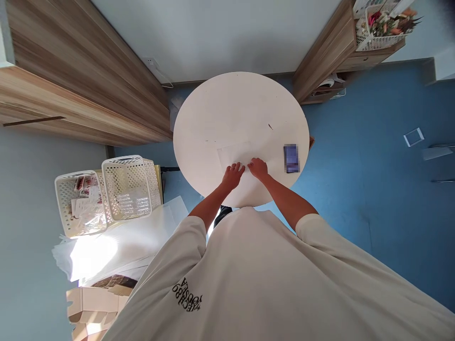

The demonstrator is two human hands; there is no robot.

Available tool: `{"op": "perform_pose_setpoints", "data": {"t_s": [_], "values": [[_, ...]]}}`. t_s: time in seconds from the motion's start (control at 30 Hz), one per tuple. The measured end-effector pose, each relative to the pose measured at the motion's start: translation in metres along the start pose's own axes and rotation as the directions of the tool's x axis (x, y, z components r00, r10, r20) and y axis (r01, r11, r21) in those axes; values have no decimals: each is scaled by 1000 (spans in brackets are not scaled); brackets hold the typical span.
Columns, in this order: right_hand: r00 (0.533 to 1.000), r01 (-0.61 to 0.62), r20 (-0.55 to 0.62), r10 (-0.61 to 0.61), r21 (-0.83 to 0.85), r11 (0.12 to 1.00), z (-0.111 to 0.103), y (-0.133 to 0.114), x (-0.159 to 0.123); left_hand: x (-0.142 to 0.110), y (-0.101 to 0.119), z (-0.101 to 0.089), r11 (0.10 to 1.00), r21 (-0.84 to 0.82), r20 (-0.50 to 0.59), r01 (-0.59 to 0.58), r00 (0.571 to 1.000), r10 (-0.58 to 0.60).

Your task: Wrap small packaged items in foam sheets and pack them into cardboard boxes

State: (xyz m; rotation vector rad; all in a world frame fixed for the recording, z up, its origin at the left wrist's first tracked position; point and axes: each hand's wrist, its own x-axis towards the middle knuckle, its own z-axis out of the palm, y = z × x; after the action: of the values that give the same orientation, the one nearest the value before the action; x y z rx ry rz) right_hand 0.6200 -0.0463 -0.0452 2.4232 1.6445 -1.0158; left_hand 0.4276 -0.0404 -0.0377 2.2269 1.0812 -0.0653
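A thin, translucent whitish sheet point(232, 152), perhaps a plastic bag or film, lies flat on the round white table point(241, 104), hard to make out against the pale top. At its near edge my left hand point(233, 175), with a ring on one finger, has its fingers bent and pressed together on the sheet. Close by on the right, my right hand point(258, 168) is closed, thumb and fingers pinching the sheet's near right part. Only a small gap separates the two hands. The fingertips themselves are partly hidden.
A phone-like dark purple item point(292, 158), blurred, lies at the table's right. Left on the floor side stand white perforated baskets point(126, 163), with cardboard boxes point(95, 303) below. Wooden cabinets point(88, 71) flank the table; a flower basket point(382, 42) tops the right one.
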Motion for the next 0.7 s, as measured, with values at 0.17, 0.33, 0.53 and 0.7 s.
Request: {"op": "perform_pose_setpoints", "data": {"t_s": [0.17,0.33,0.53,0.7], "values": [[988,-98,-102,115,157,983,8,4,-12,3,4,-1,999,-3,59,51,997,-51],[957,-240,-119,266,200,950,18,3,-18,12,15,-3,994,66,95,87,991,-93],[950,-265,-113,290,194,945,23,1,-14,21,18,0,978,186,131,90,985,-116],[957,-272,-31,287,241,932,17,0,-13,20,15,5,977,195,94,90,989,-110]]}}
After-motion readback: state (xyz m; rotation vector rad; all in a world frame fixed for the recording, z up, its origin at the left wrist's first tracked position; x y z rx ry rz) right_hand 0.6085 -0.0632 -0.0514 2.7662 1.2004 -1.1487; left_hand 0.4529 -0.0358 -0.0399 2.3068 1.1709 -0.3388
